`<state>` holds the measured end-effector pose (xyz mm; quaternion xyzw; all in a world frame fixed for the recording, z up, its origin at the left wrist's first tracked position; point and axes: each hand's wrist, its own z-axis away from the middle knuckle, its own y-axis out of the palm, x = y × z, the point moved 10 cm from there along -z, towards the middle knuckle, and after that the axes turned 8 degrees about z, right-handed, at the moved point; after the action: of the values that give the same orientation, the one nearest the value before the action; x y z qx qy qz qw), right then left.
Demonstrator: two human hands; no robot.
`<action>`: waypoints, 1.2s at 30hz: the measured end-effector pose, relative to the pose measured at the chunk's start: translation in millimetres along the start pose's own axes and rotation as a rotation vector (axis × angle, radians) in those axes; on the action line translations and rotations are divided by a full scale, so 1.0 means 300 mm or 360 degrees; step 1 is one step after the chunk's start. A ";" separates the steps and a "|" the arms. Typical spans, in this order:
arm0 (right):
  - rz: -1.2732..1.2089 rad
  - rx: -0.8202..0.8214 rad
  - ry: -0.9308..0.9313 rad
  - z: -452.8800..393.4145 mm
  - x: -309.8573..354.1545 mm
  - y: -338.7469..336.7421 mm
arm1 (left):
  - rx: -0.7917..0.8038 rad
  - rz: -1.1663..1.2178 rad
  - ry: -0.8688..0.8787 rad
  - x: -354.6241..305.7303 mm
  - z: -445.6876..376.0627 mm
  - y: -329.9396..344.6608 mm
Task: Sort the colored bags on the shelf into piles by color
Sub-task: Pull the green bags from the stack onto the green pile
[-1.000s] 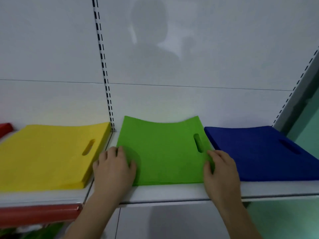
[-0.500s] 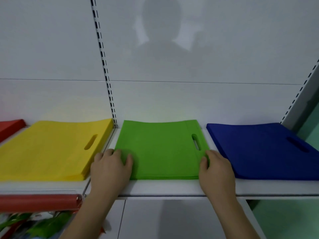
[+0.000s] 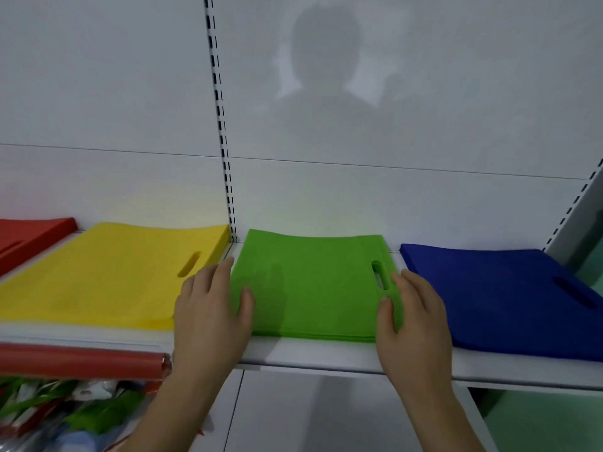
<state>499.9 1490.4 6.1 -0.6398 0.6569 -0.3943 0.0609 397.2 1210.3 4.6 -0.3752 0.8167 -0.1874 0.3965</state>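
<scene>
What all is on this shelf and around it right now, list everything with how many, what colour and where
red bags: one pile, red, far left of the shelf, partly out of frame
yellow bags: one pile, yellow, right of the red pile
green bags: one pile, green, middle, between both hands
blue bags: one pile, blue, right end
shelf: one, white, bearing all four piles
red strip: one, red, on the shelf's front edge at left
mixed packets: count unclear, green, red and white, below the shelf at left
left hand: on the green pile's left edge
right hand: on its right edge
</scene>
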 end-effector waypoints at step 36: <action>-0.0625 0.0680 -0.0867 0.689 1.931 0.495 | -0.0318 -0.0589 -0.0525 1.318 0.239 -1.323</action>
<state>402.4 865.4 22.6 -0.8073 0.3850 -0.3422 0.2880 478.2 651.5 -0.4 -0.5809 0.6730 -0.1114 0.4441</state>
